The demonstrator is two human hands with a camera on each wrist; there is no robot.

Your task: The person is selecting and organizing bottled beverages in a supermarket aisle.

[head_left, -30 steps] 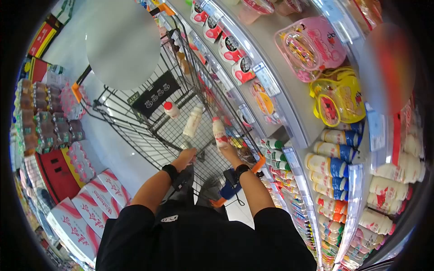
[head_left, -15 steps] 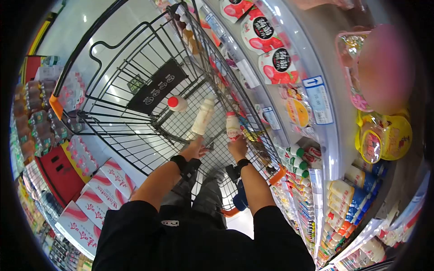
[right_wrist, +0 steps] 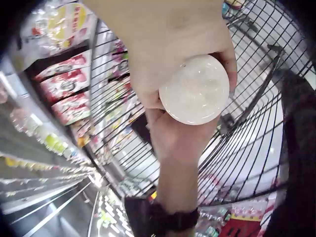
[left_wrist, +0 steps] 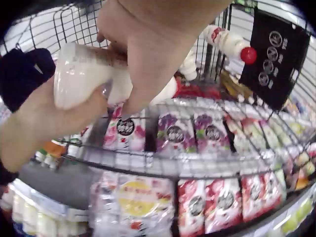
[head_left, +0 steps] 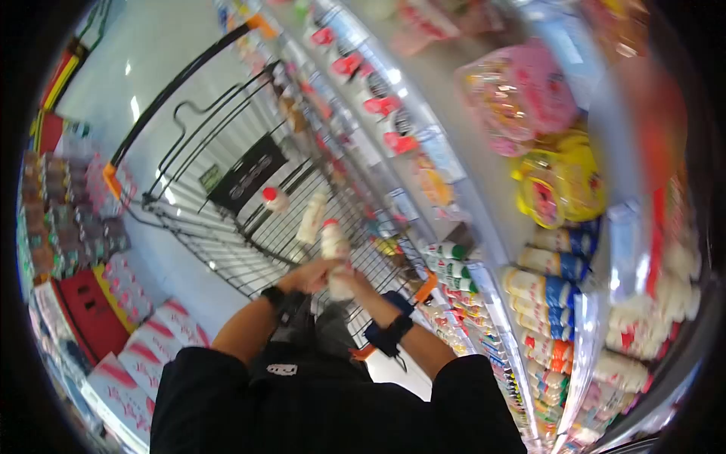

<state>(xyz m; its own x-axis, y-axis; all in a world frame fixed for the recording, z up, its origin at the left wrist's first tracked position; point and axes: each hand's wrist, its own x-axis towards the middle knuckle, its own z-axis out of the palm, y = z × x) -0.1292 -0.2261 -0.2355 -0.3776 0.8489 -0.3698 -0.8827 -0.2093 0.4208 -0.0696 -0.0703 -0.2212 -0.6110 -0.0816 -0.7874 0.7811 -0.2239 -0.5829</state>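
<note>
Both hands meet on a white drink bottle (head_left: pixel 333 240) with a red cap, held over the shopping cart. My right hand (head_left: pixel 349 283) wraps the bottle's lower part; the pale round base (right_wrist: pixel 195 90) shows in the right wrist view. My left hand (head_left: pixel 308 275) grips it nearer the cap, and in the left wrist view the left fingers (left_wrist: pixel 143 74) curl over the bottle's body. Within the cart lie a second white bottle (head_left: pixel 311 218) and a red-capped bottle (head_left: pixel 277 200).
The black wire cart (head_left: pixel 189 246) spreads ahead of the body. Shelves on the right carry a pink pack (head_left: pixel 522 98), a yellow pack (head_left: pixel 563 181) and several blue-capped bottles (head_left: pixel 533 284). On the left stand stacked drink packs (head_left: pixel 57 204) and white-and-red cartons (head_left: pixel 132 378).
My right hand has brought the red-capped bottle leftward to the left hand, which now grips it too. Earlier the hands were apart. The head view has shifted and blurred.
</note>
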